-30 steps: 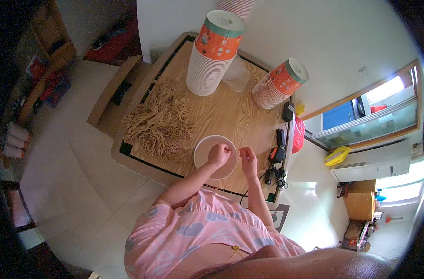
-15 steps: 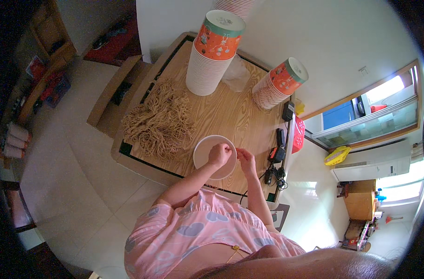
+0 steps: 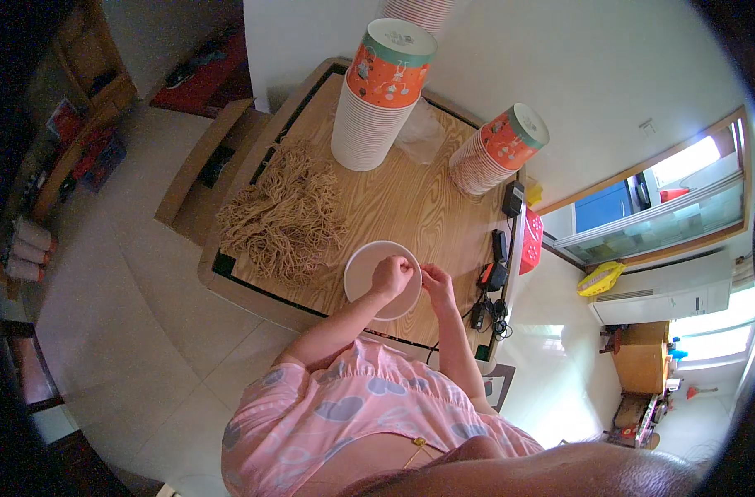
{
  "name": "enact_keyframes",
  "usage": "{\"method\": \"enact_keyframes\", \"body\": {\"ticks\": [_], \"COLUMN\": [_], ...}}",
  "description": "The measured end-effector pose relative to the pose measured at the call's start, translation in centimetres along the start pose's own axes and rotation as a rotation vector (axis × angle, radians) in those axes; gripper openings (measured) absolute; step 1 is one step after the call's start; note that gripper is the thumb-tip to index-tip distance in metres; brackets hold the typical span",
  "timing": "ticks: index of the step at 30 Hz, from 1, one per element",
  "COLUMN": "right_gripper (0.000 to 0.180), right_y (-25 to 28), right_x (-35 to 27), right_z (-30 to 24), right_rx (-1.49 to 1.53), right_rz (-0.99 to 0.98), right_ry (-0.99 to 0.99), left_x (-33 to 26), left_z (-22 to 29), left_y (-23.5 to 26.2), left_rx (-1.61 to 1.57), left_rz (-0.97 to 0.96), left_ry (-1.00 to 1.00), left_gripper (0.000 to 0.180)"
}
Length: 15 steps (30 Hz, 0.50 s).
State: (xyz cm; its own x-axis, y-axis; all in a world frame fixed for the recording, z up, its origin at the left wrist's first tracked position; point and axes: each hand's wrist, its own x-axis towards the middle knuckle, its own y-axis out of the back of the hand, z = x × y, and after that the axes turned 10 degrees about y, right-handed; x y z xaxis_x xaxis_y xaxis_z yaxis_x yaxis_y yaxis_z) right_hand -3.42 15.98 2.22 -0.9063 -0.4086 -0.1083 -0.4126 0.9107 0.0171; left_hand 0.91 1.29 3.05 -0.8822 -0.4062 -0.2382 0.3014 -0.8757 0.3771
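Observation:
A white paper bowl (image 3: pixel 366 274) lies on the wooden table (image 3: pixel 419 207) near its front edge. My left hand (image 3: pixel 392 276) is curled into a fist over the bowl's right rim and grips it. My right hand (image 3: pixel 436 287) sits just right of it, fingertips pinched together and touching the left hand at the rim. Whatever is between the fingertips is too small to see. A loose heap of tan strings (image 3: pixel 283 217) lies on the table to the left of the bowl.
A tall stack of paper bowls with an orange printed top (image 3: pixel 376 99) stands at the back, and a leaning second stack (image 3: pixel 495 151) at the back right. Black chargers and cables (image 3: pixel 492 286) and a red object (image 3: pixel 530 242) line the right edge. A cardboard box (image 3: pixel 205 170) stands on the floor to the left.
My hands stay at the bowl's right rim. The right hand has shifted slightly closer against the left hand. Nothing else moved.

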Motion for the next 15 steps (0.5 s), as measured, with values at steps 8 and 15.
{"method": "enact_keyframes", "body": {"ticks": [8,15], "right_gripper": [0.018,0.017], "right_y": [0.1,0.1], "right_x": [0.2,0.0], "right_z": [-0.1,-0.6], "right_rx": [-0.076,0.049], "right_rz": [-0.058,-0.031], "right_ry": [0.03,0.004], "left_x": [0.2,0.2], "left_z": [-0.7,-0.8], "left_y": [-0.6,-0.9], "left_rx": [0.015,0.001], "left_rz": [0.061,0.034], "left_ry": [-0.049,-0.034], "left_gripper": [0.015,0.016]}}
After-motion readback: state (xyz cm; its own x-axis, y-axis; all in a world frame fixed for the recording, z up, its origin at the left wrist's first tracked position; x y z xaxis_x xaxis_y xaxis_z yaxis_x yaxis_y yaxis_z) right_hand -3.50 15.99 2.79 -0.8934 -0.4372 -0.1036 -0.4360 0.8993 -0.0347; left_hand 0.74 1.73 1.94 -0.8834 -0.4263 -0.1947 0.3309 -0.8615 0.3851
